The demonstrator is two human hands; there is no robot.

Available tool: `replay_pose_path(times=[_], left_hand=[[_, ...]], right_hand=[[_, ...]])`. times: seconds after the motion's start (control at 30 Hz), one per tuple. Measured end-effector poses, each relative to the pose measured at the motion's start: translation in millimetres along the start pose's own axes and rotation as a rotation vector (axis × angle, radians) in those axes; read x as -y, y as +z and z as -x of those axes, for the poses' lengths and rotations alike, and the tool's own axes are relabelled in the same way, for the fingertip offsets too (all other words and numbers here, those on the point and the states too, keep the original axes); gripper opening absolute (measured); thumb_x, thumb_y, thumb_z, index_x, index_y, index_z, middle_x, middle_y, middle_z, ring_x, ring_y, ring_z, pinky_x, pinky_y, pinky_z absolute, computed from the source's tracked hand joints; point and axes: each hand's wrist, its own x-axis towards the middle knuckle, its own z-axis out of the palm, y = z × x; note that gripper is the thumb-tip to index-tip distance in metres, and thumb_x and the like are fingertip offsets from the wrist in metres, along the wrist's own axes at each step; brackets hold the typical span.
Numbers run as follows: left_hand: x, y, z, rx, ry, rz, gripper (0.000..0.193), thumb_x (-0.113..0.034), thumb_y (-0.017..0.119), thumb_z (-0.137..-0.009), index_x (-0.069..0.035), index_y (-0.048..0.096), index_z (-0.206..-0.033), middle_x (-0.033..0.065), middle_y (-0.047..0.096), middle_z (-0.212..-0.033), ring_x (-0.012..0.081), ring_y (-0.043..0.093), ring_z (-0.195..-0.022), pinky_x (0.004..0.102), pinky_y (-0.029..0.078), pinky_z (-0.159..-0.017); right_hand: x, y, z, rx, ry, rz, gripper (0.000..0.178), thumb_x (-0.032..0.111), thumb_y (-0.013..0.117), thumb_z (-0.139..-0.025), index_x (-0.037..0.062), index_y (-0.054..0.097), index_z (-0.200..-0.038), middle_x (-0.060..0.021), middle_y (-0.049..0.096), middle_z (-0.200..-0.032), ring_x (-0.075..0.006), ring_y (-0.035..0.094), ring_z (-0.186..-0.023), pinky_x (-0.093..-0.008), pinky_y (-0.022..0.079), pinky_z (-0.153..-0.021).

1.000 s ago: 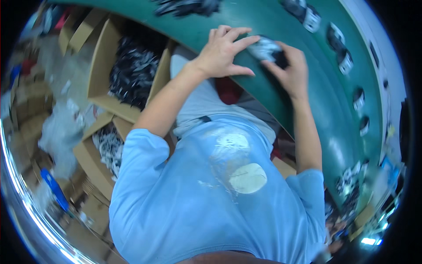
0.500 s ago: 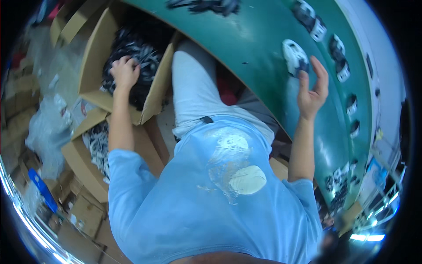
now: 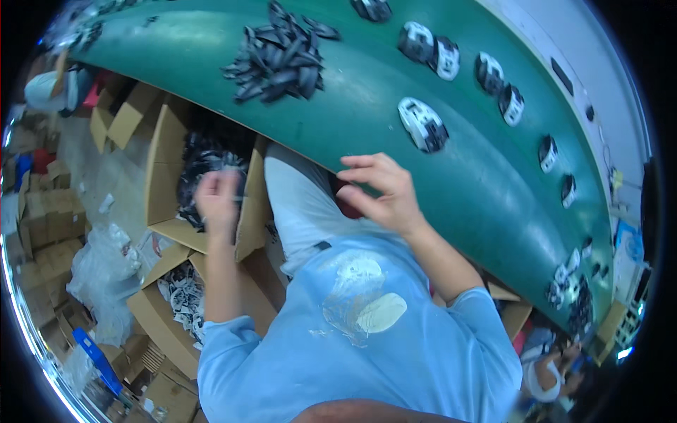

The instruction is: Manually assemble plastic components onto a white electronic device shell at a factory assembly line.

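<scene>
My left hand (image 3: 217, 201), smeared by motion, is above a tall cardboard box (image 3: 162, 176) filled with dark, glossy plastic pieces (image 3: 204, 162). Whether its fingers hold anything is not visible. My right hand (image 3: 388, 192) hovers over my lap at the edge of the green table (image 3: 367, 106). Its fingers and thumb are apart with nothing seen between them. Beyond that hand, a white-and-black oval plastic part (image 3: 423, 125) lies alone on the table. Farther left on the tabletop is a loose heap of black, curved plastic pieces (image 3: 282, 60).
More white-and-black parts (image 3: 446, 58) line the table's far side, several in pairs. A second carton (image 3: 151, 310) holds small white and grey pieces (image 3: 187, 299). Clear plastic wrap (image 3: 106, 271) and stacked cartons (image 3: 53, 218) lie on the left. Another person (image 3: 56, 84) sits at far left.
My right hand has left the white-and-black part on the table and moved left toward my lap. My left hand remains at the box, now blurred. The view has shifted, showing the whole black heap.
</scene>
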Motion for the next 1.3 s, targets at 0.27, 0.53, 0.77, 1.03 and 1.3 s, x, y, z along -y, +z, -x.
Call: replay_pose_path(times=[0.27,0.53,0.77,1.03,1.3], left_hand=[[-74,158,69,0.583,-0.102,0.598,0.018,-0.010,0.064,-0.101,0.001,0.071,-0.114,0.0038,0.072,-0.103,0.0090,0.066,-0.090,0.0266,0.054,-0.080],[-101,230,44,1.064,0.453,0.052,0.045,-0.032,0.078,-0.090,-0.006,0.069,-0.125,0.0170,0.069,-0.124,0.0300,0.064,-0.117,0.0419,0.049,-0.101],[-87,284,-9,0.894,1.240,-0.490,0.088,-0.047,0.085,-0.073,-0.015,0.048,-0.147,0.0180,0.046,-0.147,0.0414,0.041,-0.136,0.0576,0.032,-0.113],[-97,263,-16,1.040,1.267,-0.473,0.079,-0.040,0.081,-0.078,-0.004,0.051,-0.142,0.0153,0.061,-0.124,0.0340,0.054,-0.117,0.0444,0.044,-0.101],[-126,212,38,0.821,0.994,-0.090,0.077,-0.046,0.085,-0.074,0.000,0.057,-0.130,0.0185,0.063,-0.121,0.0388,0.060,-0.106,0.0464,0.050,-0.094]], right_hand=[[-12,-28,-3,-0.143,-0.078,0.242,0.034,0.017,0.088,-0.073,0.0033,0.075,-0.101,-0.0118,0.076,-0.106,-0.0297,0.071,-0.091,-0.0381,0.056,-0.081],[-40,-104,61,-0.315,0.205,-0.023,0.026,0.000,0.080,-0.081,-0.0010,0.072,-0.105,-0.0142,0.074,-0.111,-0.0193,0.069,-0.098,-0.0305,0.055,-0.086],[-93,-144,108,-0.710,0.307,-0.257,0.029,-0.001,0.067,-0.096,-0.0007,0.062,-0.125,-0.0112,0.067,-0.123,-0.0150,0.064,-0.107,-0.0280,0.051,-0.093],[-89,-76,57,-0.747,0.103,-0.441,0.032,0.000,0.067,-0.097,-0.0005,0.060,-0.128,-0.0131,0.066,-0.127,-0.0182,0.064,-0.111,-0.0327,0.050,-0.100],[-58,-37,35,-0.931,0.030,-0.416,0.032,0.004,0.063,-0.100,-0.0017,0.057,-0.130,-0.0135,0.066,-0.124,-0.0159,0.065,-0.099,-0.0312,0.055,-0.090]])
